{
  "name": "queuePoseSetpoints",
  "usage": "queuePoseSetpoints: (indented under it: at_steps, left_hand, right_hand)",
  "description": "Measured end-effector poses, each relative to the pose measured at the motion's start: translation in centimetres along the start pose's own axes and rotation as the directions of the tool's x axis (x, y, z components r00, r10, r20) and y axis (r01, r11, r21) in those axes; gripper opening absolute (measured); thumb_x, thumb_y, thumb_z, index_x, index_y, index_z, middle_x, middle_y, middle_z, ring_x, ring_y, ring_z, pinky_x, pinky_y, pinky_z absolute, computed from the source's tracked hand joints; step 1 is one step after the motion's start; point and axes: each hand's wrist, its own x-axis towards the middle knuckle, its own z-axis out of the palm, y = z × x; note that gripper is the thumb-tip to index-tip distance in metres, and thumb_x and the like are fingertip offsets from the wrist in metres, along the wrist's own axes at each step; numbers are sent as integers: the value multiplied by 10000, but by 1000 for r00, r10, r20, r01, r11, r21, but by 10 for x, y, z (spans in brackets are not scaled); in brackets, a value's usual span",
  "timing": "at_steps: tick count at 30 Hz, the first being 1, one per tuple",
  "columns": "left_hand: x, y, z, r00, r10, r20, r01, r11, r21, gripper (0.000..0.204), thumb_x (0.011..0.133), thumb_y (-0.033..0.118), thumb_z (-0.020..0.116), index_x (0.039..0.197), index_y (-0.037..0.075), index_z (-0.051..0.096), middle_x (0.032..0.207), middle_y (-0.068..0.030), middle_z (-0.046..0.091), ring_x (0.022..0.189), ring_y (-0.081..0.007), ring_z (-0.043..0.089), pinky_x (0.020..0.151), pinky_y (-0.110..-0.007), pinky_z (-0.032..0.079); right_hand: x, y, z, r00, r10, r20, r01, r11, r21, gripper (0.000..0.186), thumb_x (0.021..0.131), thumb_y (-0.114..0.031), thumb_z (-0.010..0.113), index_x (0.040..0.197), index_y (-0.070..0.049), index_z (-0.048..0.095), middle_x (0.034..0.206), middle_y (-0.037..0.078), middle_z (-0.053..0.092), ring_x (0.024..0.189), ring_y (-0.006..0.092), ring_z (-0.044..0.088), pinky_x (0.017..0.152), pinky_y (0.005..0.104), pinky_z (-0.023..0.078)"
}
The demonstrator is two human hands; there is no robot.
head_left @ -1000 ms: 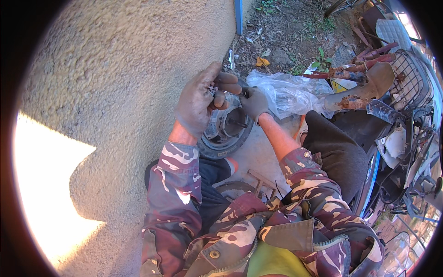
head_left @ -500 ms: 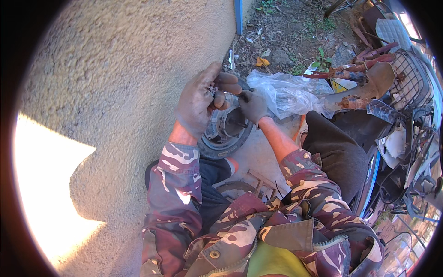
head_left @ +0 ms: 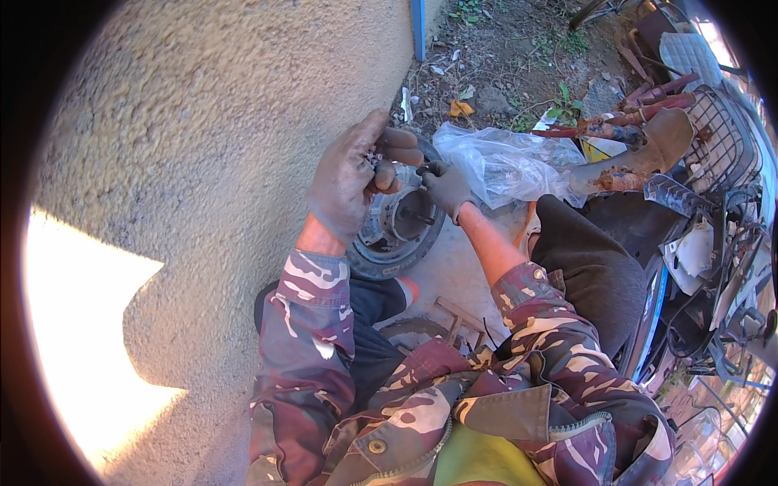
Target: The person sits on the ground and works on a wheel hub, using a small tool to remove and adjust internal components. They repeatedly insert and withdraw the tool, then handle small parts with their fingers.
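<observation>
My left hand (head_left: 344, 182), in a grey work glove, is cupped palm up. A small cluster of shiny metal screws (head_left: 374, 159) lies in its palm against the curled fingers. Close to its fingertips, my gloved right hand (head_left: 447, 190) is closed in a pinch. A tiny dark piece shows at its fingertips, too small to make out. Below both hands lies a small wheel (head_left: 395, 263) with a black tyre. Its metal hub has a short axle (head_left: 420, 217) sticking out, and my left hand hides part of the rim.
A rough plastered wall (head_left: 203, 154) rises close on the left. Clear plastic sheeting (head_left: 494, 162) lies beyond the right hand. Rusty metal tubes (head_left: 624, 130), a black wire basket (head_left: 721, 134) and scrap parts are heaped at the right. Near my legs sits a metal frame piece (head_left: 458, 320).
My right hand has shifted very slightly, its pinching fingertips a little apart from the left hand's fingers. The left hand and the wheel stay in place.
</observation>
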Motion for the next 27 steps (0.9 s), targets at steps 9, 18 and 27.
queuePoseSetpoints:
  at_steps: [9, 18, 27]
  left_hand:
    - [0, 5, 8, 999, -23, -44, 23, 1000, 7, 456, 1082, 357, 514, 1219, -59, 642, 1052, -169, 701, 674, -84, 506, 640, -258, 482]
    - [2, 2, 13, 998, 12, -63, -10, 1000, 28, 464, 1083, 372, 506, 1164, -61, 652, 997, -174, 709, 638, -81, 496, 631, -259, 488]
    - [3, 1, 12, 999, 13, -42, -12, 999, 39, 488, 1081, 390, 511, 1168, -67, 657, 988, -170, 701, 644, -76, 482, 635, -254, 480]
  right_hand:
    - [-11, -7, -5, 989, -120, -91, 98, 972, -216, 301, 931, -166, 585, 1174, -139, 761, 1143, 179, 729, 1054, 350, 700, 924, 429, 540]
    - [2, 11, -2, 992, 27, -124, -14, 995, 104, 259, 937, -140, 618, 1133, -67, 771, 954, 119, 776, 847, 207, 730, 777, 343, 561]
    - [5, 6, -4, 981, 180, 67, -189, 835, 516, 249, 919, -45, 599, 1098, 16, 760, 859, 65, 744, 691, 110, 650, 653, 257, 530]
